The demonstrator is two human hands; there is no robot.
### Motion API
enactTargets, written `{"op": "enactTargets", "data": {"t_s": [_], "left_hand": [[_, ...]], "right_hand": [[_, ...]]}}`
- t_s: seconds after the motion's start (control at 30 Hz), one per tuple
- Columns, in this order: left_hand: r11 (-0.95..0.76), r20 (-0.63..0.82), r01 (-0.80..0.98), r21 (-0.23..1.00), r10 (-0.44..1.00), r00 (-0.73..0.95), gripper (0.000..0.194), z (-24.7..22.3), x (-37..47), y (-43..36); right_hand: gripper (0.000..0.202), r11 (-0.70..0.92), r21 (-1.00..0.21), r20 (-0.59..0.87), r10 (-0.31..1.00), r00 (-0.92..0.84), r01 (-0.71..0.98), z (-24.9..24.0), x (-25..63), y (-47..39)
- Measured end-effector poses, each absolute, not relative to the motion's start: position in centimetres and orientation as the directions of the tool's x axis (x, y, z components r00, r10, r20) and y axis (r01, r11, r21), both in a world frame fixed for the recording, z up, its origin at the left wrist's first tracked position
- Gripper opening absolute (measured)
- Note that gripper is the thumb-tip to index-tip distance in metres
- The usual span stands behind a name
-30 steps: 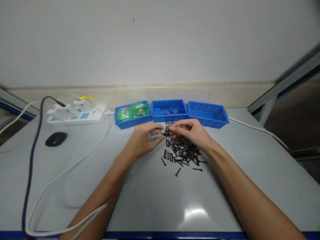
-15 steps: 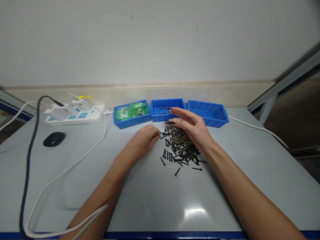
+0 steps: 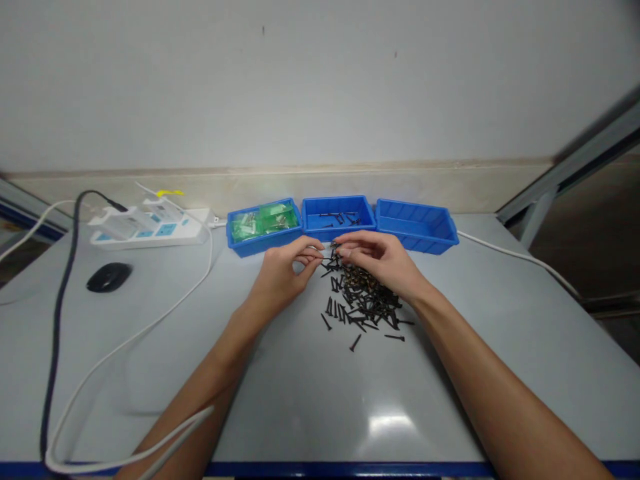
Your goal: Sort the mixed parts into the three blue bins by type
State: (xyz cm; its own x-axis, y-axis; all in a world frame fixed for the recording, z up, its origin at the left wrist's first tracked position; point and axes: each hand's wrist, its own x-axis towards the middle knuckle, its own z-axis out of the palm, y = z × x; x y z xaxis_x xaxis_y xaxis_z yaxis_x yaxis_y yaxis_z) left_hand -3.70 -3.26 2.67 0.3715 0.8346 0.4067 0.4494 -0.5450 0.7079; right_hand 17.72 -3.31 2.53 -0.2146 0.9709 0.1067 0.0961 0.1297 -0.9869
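My left hand (image 3: 286, 270) is closed in a pinch on a thin dark screw (image 3: 326, 259), which sticks out to the right from the fingertips. Facing it, my right hand (image 3: 383, 259) hovers over the far part of a heap of screws (image 3: 370, 300). Its thumb and fingers are curved and slightly apart, with nothing clearly seen between them. Most screws in the heap are black; a brassy cluster lies partly under the right hand. Just behind the hands, the middle blue bin (image 3: 313, 235) has several dark screws on its floor.
A left blue bin (image 3: 265, 247) contains green-tinted bags (image 3: 260, 222); a right blue bin (image 3: 420, 243) stands beside the middle one. Farther left are a power strip (image 3: 150, 241), a black mouse (image 3: 109, 277) and a dark cable (image 3: 61, 313). A white cable (image 3: 150, 327) crosses my left forearm.
My right hand has drawn back from the middle bin towards my left hand, uncovering screws inside it. My left hand has risen slightly from the table, with a screw showing in its fingers.
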Motion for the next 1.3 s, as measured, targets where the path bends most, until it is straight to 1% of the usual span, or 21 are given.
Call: {"op": "enactTargets", "data": {"t_s": [0.1,0.2,0.3,0.4,0.47,0.5,0.57,0.63,0.7,0.77,0.87,1.0,1.1,1.3], "left_hand": [[-0.489,0.374,0.408,0.771,0.866,0.332,0.021,2.9,-3.5,-3.4],[-0.462,0.356,0.368,0.807,0.877,0.322,0.028,2.8,-3.3,-3.6],[-0.447,0.342,0.339,0.828,0.881,0.326,0.03,2.8,-3.2,-3.7],[-0.438,0.329,0.301,0.847,0.877,0.35,0.032,2.8,-3.2,-3.7],[-0.47,0.336,0.342,0.814,0.861,0.382,0.028,2.8,-3.4,-3.7],[-0.508,0.351,0.385,0.77,0.842,0.41,0.024,2.7,-3.4,-3.6],[-0.613,0.383,0.458,0.644,0.777,0.5,0.017,2.2,-3.6,-3.5],[-0.71,0.4,0.464,0.529,0.692,0.602,0.018,1.6,-3.7,-3.2],[-0.758,0.39,0.45,0.473,0.638,0.664,0.018,0.8,-3.7,-2.9],[-0.771,0.387,0.453,0.446,0.623,0.679,0.014,0.2,-3.8,-2.7],[-0.766,0.38,0.477,0.431,0.634,0.674,0.013,0.0,-3.9,-2.6],[-0.732,0.324,0.541,0.413,0.674,0.664,0.017,0.6,-3.9,-2.7],[-0.729,0.295,0.564,0.387,0.678,0.674,0.02,0.9,-3.9,-2.8],[-0.718,0.288,0.57,0.399,0.689,0.665,0.023,0.6,-4.0,-2.7]], "right_hand": [[0.03,0.111,-0.989,0.075,0.948,-0.309,0.102,2.3,17.7,-3.5],[0.028,0.078,-0.995,0.051,0.923,-0.38,0.055,2.2,17.7,-3.6],[0.027,0.04,-0.999,0.033,0.916,-0.399,0.009,2.2,17.7,-3.7],[0.024,0.011,-1.0,0.003,0.928,-0.372,0.02,2.4,17.8,-3.7],[0.022,0.023,-0.999,0.01,0.96,-0.28,0.041,2.4,17.8,-3.5],[0.021,0.046,-0.998,0.037,0.976,-0.213,0.041,2.4,17.8,-3.4],[0.023,0.124,-0.992,0.123,0.989,-0.081,0.012,2.2,17.8,-3.1],[0.03,0.187,-0.982,0.187,0.982,-0.004,-0.034,2.0,17.8,-2.8],[0.037,0.202,-0.977,0.201,0.979,0.024,-0.067,1.9,17.8,-2.6],[0.039,0.187,-0.979,0.185,0.982,0.029,-0.085,1.9,17.8,-2.5],[0.037,0.17,-0.981,0.17,0.985,0.013,-0.097,2.0,17.8,-2.6],[0.033,0.166,-0.981,0.167,0.986,-0.008,-0.103,2.2,17.8,-2.8],[0.031,0.156,-0.983,0.159,0.987,-0.017,-0.1,2.3,17.8,-2.9],[0.028,0.141,-0.987,0.143,0.99,-0.015,-0.077,2.5,17.7,-3.0]]}}
